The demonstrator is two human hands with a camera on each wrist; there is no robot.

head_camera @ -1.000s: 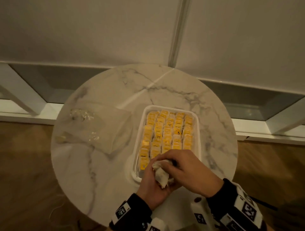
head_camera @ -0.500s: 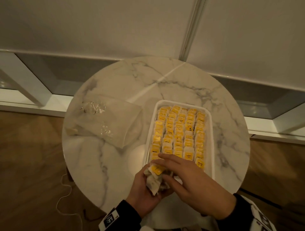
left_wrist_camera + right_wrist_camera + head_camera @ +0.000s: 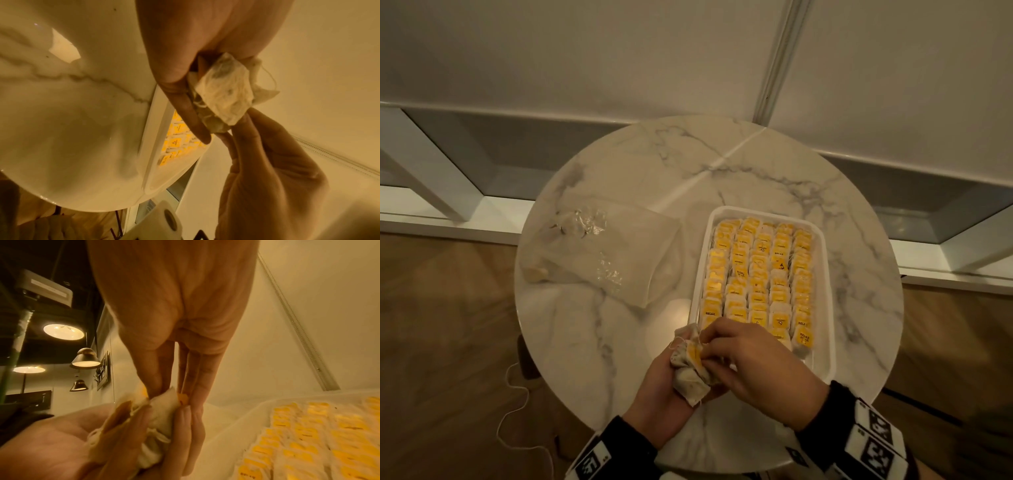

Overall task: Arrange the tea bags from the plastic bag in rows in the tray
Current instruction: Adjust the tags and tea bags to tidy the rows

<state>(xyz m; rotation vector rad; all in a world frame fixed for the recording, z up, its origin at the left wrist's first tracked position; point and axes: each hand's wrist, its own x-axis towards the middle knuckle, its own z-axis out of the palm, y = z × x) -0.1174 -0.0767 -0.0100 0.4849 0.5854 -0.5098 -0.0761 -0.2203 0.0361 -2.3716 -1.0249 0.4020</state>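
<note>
Tea bags in hand: small bunch (image 3: 690, 373) at 6 o'clock of the table, above its near edge, just off the tray's near-left corner.
Left hand (image 3: 659, 394): cupped under the bunch, fingers curled round it.
Right hand (image 3: 753, 363): thumb and fingertips (image 3: 156, 382) closed together on one bag's yellow tag at the bunch's top.
Tray (image 3: 825, 294): white, right of centre, filled with rows of yellow-tagged tea bags (image 3: 758, 274).
Plastic bag (image 3: 599, 253): clear, crumpled, flat at 9 o'clock.
Table (image 3: 722, 171): round, marble-patterned.
</note>
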